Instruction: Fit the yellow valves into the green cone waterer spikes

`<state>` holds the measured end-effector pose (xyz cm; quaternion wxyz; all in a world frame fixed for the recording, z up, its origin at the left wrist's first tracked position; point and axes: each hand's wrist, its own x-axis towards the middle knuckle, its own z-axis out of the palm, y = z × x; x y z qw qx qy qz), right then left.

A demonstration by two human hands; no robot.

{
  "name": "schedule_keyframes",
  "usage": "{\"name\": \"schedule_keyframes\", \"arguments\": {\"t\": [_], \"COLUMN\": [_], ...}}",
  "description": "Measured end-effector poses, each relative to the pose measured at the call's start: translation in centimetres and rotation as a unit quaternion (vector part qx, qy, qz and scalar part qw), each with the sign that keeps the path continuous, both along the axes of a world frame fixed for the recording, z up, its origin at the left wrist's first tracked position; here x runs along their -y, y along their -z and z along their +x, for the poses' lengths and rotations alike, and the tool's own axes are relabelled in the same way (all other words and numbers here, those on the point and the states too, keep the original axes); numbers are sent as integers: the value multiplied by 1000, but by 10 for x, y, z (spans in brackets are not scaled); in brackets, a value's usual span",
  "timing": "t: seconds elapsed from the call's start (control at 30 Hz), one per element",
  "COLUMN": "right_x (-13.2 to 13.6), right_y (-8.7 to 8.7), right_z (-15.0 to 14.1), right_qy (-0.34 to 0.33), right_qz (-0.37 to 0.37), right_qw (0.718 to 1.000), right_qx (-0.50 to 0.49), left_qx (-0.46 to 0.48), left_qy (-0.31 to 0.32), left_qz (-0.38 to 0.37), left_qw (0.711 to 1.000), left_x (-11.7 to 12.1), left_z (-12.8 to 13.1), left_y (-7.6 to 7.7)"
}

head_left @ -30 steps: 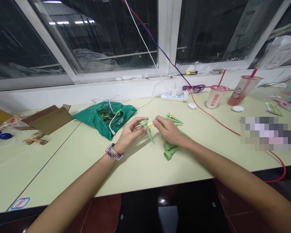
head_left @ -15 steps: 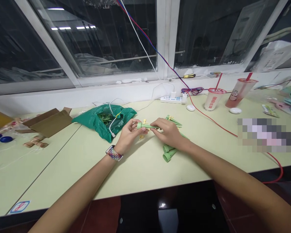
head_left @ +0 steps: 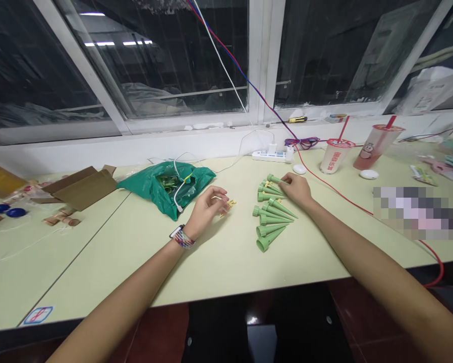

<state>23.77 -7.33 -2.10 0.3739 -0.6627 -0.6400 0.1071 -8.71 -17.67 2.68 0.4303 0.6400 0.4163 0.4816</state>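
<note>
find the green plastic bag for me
In the head view, the green plastic bag sits on the table, left of the left hand, right of the cardboard box.

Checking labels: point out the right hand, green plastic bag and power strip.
right hand (head_left: 297,191): head view, back of the hand.
green plastic bag (head_left: 143,184): head view, left part of the bag.
power strip (head_left: 265,156): head view, white top face.

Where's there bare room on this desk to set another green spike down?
The widest bare tabletop lies between the left hand and the green plastic spikes, out to the near edge. Another patch lies right of the spikes, below the red cable. It's crowded at the spikes by the right hand.
</note>
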Motion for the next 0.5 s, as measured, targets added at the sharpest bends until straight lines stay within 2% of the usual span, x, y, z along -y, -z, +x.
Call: {"name": "schedule_keyframes", "arguments": {"t": [0.2, 0.4, 0.5], "right_x": [-2, 0, 4], "right_y": [1, -1, -7], "right_z": [-8, -4, -9], "right_qy": [-50, -52, -34], "right_qz": [4, -8, 11], "right_qw": [998, 997, 998], "right_qx": [47, 49, 47], "left_qx": [-11, -24, -21], "left_qy": [2, 1, -3], "left_qz": [2, 7, 9], "left_qw": [1000, 1000, 1000], "left_x": [-2, -4, -5], "left_z": [0, -2, -3], "left_y": [3, 5, 6]}}
